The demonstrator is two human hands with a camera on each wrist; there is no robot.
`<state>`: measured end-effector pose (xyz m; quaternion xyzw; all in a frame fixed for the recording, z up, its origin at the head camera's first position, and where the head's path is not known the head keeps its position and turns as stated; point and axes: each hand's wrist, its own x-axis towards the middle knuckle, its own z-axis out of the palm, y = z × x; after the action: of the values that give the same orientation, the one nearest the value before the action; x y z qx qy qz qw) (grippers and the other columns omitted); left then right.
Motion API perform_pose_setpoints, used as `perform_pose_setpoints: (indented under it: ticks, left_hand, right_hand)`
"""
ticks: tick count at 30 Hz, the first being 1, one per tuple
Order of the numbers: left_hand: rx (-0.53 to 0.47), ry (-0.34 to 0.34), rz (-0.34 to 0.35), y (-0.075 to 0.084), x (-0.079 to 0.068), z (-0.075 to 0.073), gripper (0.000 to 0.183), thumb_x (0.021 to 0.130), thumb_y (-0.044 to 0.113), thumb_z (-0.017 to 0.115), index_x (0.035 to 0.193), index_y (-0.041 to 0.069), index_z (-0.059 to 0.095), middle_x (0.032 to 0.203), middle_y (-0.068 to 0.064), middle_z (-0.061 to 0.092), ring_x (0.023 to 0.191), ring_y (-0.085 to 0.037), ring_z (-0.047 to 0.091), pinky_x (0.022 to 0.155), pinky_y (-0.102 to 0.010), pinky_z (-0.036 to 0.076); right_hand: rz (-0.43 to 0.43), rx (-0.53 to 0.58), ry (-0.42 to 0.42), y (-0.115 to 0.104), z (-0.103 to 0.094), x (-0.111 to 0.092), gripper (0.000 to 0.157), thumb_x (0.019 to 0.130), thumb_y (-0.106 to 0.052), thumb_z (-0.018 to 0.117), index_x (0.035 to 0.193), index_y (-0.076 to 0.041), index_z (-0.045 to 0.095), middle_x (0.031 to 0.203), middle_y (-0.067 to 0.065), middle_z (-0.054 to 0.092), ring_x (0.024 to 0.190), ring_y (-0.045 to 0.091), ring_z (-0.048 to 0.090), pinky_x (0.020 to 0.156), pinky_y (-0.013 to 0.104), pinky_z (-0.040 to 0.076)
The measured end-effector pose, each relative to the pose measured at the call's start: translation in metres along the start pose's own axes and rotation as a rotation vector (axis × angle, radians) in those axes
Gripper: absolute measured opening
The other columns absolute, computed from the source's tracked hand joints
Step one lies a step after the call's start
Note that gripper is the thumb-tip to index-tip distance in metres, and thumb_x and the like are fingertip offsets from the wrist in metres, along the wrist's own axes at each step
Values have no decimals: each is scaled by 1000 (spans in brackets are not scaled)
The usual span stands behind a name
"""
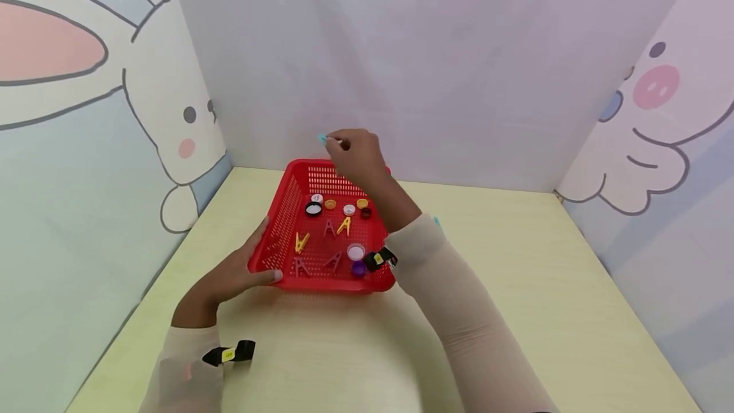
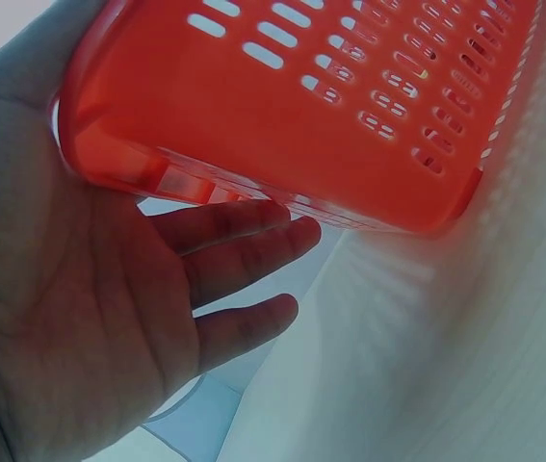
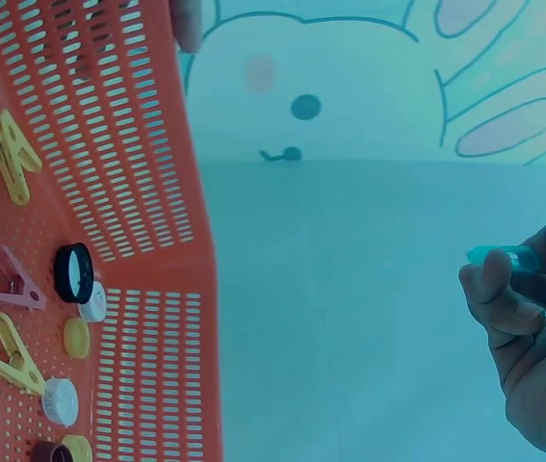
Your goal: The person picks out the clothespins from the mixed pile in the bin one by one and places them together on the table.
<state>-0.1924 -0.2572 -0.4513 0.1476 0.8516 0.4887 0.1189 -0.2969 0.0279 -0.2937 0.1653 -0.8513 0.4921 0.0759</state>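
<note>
Head view: gripping a red basket (image 1: pixel 327 284) at its near-left corner with the left hand (image 1: pixel 237 275), resting the thumb over the rim and stretching the fingers (image 2: pixel 253 260) along the outer wall. Pinching a small teal piece (image 3: pixel 489 255) with the right hand (image 1: pixel 360 157), raising it apart from the basket, beyond the far rim. Showing inside the basket, just right of the left thumb, a dark red clip (image 1: pixel 301 265), and slightly farther from that hand, a yellow clip (image 1: pixel 301 243). Showing between both hands another yellow clip and two more dark red ones. Showing nearer the right hand a black-rimmed cap (image 1: pixel 313 209) among white, amber and brown caps. Showing beside the right sleeve (image 1: pixel 424 253), within the basket, a purple cap (image 1: pixel 359 268) and a pale cap (image 1: pixel 355 252). Spreading below both hands, the pale surface (image 1: pixel 516 273); showing left of the left hand, a rabbit drawing (image 1: pixel 155 113).
</note>
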Motion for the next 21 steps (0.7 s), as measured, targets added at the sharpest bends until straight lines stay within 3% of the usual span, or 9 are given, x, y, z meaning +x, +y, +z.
perform_pose_setpoints:
  ticks: [4,6,11,14,17,21]
  left_hand:
    - [-3,-1,6,0,0,0,132,86,40,88,176,34,-8,154,-20,49,137,-39,51,86,-37,68]
    - [-4,0,9,0,0,0,131,86,39,88,176,34,-8,154,-20,49,137,-39,52,86,-36,68]
    - [-6,-4,12,0,0,0,131,87,39,88,176,34,-8,154,-20,49,136,-39,52,86,-36,68]
    - [-6,-5,11,0,1,0,130,87,38,87,176,33,-9,155,-21,48,137,-39,52,87,-36,68]
    - [-8,-4,6,2,0,0,130,88,37,87,176,33,-8,156,-21,48,137,-40,51,87,-38,68]
    - [-13,-6,0,2,-1,0,130,88,38,87,176,33,-8,156,-21,47,137,-40,52,88,-38,68]
  right_hand:
    - [-12,23,1,7,-14,-10,34,112,-37,63,131,-14,80,74,9,65,67,24,66,67,33,52]
    - [-26,8,-4,12,-21,-17,35,112,-38,62,132,-14,79,76,14,67,67,25,65,66,34,51]
    - [-53,-52,9,27,-39,-33,34,113,-35,62,132,-13,80,75,14,66,67,25,63,64,36,48]
    - [-33,-105,40,37,-49,-42,35,112,-35,63,132,-12,80,83,8,70,74,24,64,70,37,55]
    - [2,-154,61,47,-56,-51,37,112,-34,63,137,-11,77,102,10,78,84,25,68,79,40,63]
    - [12,-210,85,59,-63,-60,36,112,-31,63,137,-8,76,112,12,80,87,25,68,79,39,63]
